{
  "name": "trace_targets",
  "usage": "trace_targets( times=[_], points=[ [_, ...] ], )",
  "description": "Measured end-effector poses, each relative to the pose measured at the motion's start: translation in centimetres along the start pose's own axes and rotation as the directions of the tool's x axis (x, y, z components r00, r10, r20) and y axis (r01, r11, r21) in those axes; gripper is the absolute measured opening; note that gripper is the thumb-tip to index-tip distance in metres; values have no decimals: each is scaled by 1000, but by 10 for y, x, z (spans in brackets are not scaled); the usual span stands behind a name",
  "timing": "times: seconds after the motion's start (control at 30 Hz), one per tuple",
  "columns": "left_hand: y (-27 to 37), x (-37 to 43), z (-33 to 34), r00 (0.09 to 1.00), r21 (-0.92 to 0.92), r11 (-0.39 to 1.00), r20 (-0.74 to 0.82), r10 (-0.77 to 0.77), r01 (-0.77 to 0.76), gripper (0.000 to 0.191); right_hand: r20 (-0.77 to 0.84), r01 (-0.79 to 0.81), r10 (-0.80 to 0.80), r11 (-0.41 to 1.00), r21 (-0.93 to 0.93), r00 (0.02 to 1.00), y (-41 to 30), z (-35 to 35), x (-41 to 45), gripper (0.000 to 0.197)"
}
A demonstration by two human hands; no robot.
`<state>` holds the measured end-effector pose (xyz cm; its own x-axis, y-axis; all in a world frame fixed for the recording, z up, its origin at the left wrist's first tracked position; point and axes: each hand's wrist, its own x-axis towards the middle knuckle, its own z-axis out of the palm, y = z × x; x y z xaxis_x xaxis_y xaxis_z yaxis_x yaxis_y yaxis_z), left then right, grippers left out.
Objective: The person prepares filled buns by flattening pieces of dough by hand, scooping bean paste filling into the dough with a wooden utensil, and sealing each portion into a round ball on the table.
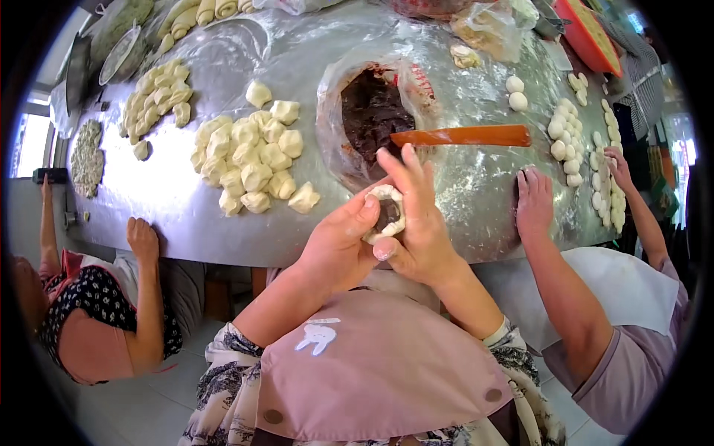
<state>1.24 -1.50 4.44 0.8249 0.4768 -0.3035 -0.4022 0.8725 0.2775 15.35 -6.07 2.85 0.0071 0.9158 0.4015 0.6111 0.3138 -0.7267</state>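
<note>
Between my two hands is a small dough cup (pixel 395 229) with dark filling inside and its pale rim standing up around it. My left hand (pixel 348 240) cradles it from the left, thumb on the rim. Curled along its right side is my right hand (pixel 418 228), with some fingers raised. Just beyond my fingers lies a plastic-lined heap of dark red-brown paste (pixel 374 111). An orange-brown flat spatula (pixel 474 135) rests with its tip at the paste. Left of the paste sit several lumps of pale dough (pixel 245 148).
A person at the left has a fist (pixel 143 240) at the edge of the metal table (pixel 234 242). A co-worker's hands (pixel 534 203) are at the right, near rows of round dough balls (pixel 566 139). More dough pieces (pixel 159 95) and a red basin (pixel 588 36) stand farther back.
</note>
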Motion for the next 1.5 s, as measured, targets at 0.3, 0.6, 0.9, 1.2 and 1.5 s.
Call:
trace_targets(
  times=[0.3, 0.6, 0.9, 1.2, 1.5],
  points=[
    [-16, 10, 10, 973, 467, 882, -172, 154, -57, 41, -239, 8, 10, 997, 73, 971, -2, 19, -8, 35],
    [-17, 2, -10, 814, 762, 405, 266, 517, -506, 42, -196, -121, 494, 539, 834, 847, -30, 23, 5, 63],
    [2, 2, -16, 674, 789, -491, 591, 443, -368, 57, 136, -370, 516, 384, 846, 846, -42, 30, -3, 49],
    [-4, 2, -11, 841, 777, 438, 206, 501, -451, 99, -135, -83, 120, 965, 250, 984, -27, 26, 13, 41],
    [-4, -15, 7, 799, 623, 602, 62, 599, -500, 52, -106, 63, -33, 953, 296, 994, -33, 30, 42, 87]
  ],
)
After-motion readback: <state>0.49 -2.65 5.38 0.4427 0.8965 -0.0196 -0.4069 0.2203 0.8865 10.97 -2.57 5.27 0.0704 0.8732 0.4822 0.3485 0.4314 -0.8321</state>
